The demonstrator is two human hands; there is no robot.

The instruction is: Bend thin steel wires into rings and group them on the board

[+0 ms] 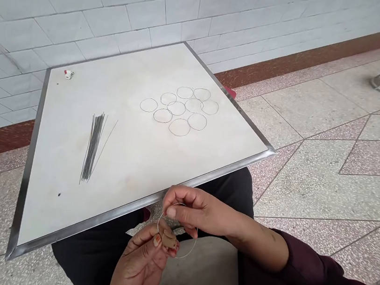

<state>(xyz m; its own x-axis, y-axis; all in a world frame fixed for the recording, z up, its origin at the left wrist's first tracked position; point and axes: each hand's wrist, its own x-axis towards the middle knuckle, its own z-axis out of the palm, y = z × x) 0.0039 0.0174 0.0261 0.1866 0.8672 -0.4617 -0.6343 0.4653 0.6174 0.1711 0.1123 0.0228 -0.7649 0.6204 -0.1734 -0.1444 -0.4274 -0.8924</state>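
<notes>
One wire ring (158, 223) runs partly hidden behind the right hand (201, 211).

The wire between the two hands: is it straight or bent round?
Bent round: the wire curves in a loop, pinched by the right hand, with a brown piece in the left hand.

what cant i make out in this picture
All in the head view:
- brown piece: partly covered by the left hand's fingers, full shape hidden
- wire ring: partly hidden by fingers, so can't tell if its ends are joined
- wire bundle: strands overlap, no exact count
- red-and-white item: too small to identify
- red object: mostly hidden by the table
- left forearm: cut off by the bottom edge
</notes>
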